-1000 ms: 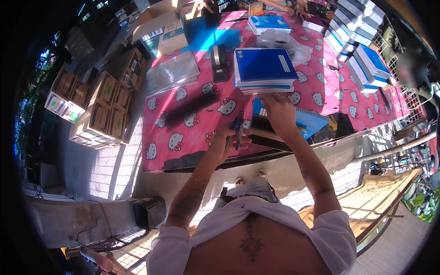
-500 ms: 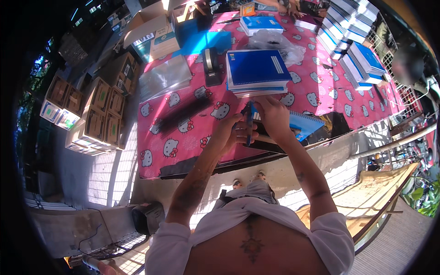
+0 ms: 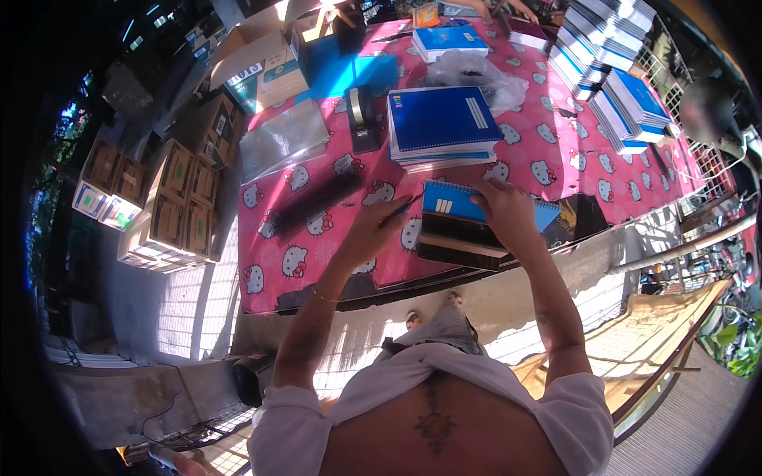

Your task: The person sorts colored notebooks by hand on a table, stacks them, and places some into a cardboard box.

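Item: blue notebook [image 3: 456, 200], pressed flat under my right hand [image 3: 508, 214] for steadiness; my left hand [image 3: 373, 230] pinches pen [image 3: 403, 209] alongside.

I'm looking down at what seems an open-air stationery stall. Stacks of blue notebooks [image 3: 441, 127] crowd a table with a pink cartoon-cat cloth [image 3: 556, 159], and cardboard cartons [image 3: 171, 206] sit on sunlit pavement beside it.

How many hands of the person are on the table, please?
2: the bare left hand holds a thin dark tool; the bare right hand presses the blue spiral notebook.
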Demonstrator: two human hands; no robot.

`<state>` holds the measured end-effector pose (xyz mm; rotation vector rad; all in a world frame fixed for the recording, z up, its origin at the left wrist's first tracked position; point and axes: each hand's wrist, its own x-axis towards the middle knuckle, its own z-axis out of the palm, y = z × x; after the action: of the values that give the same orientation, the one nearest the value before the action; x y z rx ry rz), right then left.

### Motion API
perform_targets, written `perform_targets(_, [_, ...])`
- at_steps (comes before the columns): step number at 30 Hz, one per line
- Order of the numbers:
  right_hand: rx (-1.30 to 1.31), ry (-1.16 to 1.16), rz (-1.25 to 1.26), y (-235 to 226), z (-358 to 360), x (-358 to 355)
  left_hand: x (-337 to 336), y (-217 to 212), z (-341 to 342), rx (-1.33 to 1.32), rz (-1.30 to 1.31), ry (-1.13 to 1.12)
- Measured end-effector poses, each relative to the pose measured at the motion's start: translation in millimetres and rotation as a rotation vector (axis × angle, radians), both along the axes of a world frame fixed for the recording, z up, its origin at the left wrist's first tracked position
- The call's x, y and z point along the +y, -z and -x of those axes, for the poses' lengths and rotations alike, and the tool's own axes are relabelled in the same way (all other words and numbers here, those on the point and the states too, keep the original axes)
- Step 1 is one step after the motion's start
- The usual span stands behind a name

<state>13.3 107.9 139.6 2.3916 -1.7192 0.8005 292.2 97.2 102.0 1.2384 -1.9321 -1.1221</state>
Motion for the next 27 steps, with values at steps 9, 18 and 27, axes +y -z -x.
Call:
perform_targets(9, [-0.438, 0.628, 0.158, -25.0, 298.2, -56.4, -70.8, 54.5, 37.8, -0.359, 0.818, -0.055])
perform_targets(18, [-0.005, -0.248, -0.448, 87.8, 57.2, -0.1, -190.8, 56.2, 88.7, -0.569, 0.975, 0.115])
perform_targets(27, [-0.611, -0.080, -0.364, 58.3, 81.8, -74.9, -201.7, -42.1, 93.1, -0.577, 0.802, -0.049])
